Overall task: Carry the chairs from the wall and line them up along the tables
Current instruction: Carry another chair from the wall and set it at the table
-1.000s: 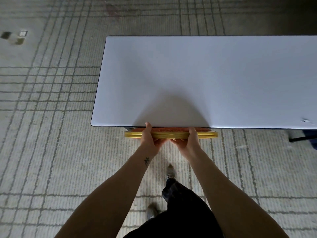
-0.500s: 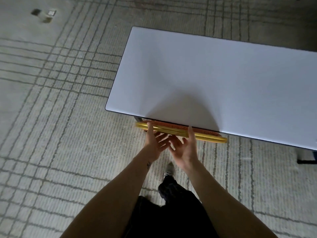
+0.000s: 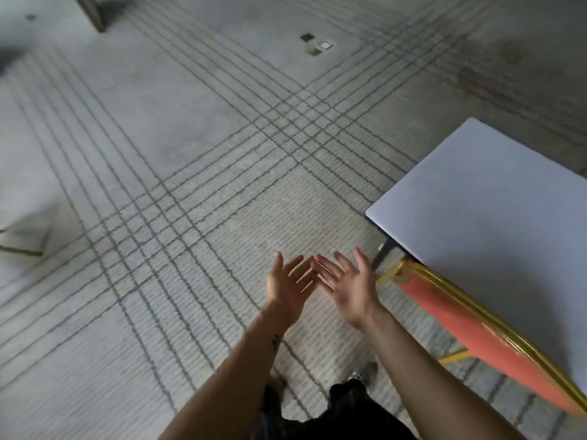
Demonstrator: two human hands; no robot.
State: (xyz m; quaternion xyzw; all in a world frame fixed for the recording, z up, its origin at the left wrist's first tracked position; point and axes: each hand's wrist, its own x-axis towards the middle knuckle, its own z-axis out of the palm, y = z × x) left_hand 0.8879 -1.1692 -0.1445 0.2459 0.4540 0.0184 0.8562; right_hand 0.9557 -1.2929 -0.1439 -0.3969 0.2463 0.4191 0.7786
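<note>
1. The hands have come off the chair. A second ago both gripped its gold top rail at the near edge of the table. Now they hang over the carpet, just left of the table's near corner, touching nothing.
2. The left hand and the right hand are both spread wide with palms turned up and inward. Their fingertips almost meet, and neither holds anything.
3. The chair stands where it was let go. Its orange back runs along the table's near edge beside the corner, and its seat is hidden under the tabletop. Whether the back touches the edge cannot be told.
4. The view has swung left, away from the table, which now sits at the right side with open carpet ahead.
5. This chair looks placed, and the person is probably turning to fetch the next one. No other chair shows beside the table here, and the wall with the remaining chairs is out of sight, so how many are left cannot be judged.
</note>
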